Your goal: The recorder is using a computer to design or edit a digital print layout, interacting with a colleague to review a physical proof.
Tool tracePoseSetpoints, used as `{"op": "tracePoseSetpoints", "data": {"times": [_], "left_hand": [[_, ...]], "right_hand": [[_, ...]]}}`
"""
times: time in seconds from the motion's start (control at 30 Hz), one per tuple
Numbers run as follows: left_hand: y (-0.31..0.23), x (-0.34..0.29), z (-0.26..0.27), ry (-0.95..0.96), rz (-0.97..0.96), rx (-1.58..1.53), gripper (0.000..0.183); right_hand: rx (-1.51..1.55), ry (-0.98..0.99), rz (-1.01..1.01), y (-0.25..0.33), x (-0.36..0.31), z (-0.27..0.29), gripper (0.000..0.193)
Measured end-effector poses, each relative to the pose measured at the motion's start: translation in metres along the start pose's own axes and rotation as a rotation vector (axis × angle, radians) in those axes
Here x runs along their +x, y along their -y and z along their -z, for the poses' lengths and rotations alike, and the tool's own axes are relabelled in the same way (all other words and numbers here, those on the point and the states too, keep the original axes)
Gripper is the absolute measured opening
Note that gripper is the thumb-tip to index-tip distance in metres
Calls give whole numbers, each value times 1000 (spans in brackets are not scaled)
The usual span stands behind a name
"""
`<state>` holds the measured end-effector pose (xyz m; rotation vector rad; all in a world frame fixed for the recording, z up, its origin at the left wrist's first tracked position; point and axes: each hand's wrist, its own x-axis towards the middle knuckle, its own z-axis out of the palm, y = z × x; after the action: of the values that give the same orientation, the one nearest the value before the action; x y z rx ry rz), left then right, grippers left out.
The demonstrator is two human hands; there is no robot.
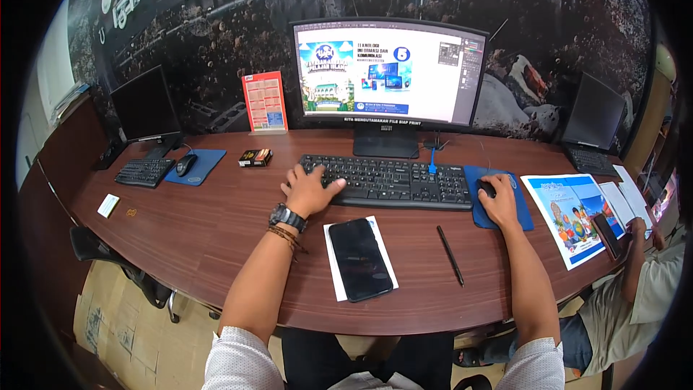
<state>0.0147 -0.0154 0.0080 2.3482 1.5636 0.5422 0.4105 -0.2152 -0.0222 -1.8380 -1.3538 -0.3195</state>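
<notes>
My left hand (309, 193) lies over the left end of a black keyboard (404, 182), fingers spread on the keys. A dark watch (287, 217) is on that wrist. At the keyboard's right, my right hand (499, 202) is curled over a black computer mouse (486, 188) on a blue mouse pad (522, 215). Behind the keyboard stands a lit monitor (433, 72) showing a blue-and-white page layout in an editing program. Between my forearms, a black phone (359, 260) rests on white paper (337, 274), with a dark pen (450, 256) to its right.
A small black box (255, 158) and a red desk calendar (266, 102) stand left of the monitor. Farther left are another keyboard (144, 172) and monitor (146, 107). At right, a colourful printed sheet (563, 209) lies near a seated person's hand (635, 235) and a dark phone (606, 237).
</notes>
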Motion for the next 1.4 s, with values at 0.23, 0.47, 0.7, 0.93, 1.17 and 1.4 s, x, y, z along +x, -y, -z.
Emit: {"op": "tracePoseSetpoints", "data": {"times": [0.23,0.47,0.7,0.93,1.17,1.4], "left_hand": [[14,5,6,-118,98,-18,83],[7,1,6,-90,90,14,73],[5,-3,9,-91,110,12,71],[3,-5,13,-80,122,-2,70],[5,-4,12,-94,103,-25,72],[5,-4,11,-91,83,-27,74]], "right_hand": [[-13,9,-4,1,1,-1,33],[-19,16,-14,2,1,1,33],[-22,5,4,2,0,1,32],[-31,-5,4,0,0,-3,31],[-20,0,17,0,1,-2,30],[-30,5,32,-3,2,-1,30]]}}
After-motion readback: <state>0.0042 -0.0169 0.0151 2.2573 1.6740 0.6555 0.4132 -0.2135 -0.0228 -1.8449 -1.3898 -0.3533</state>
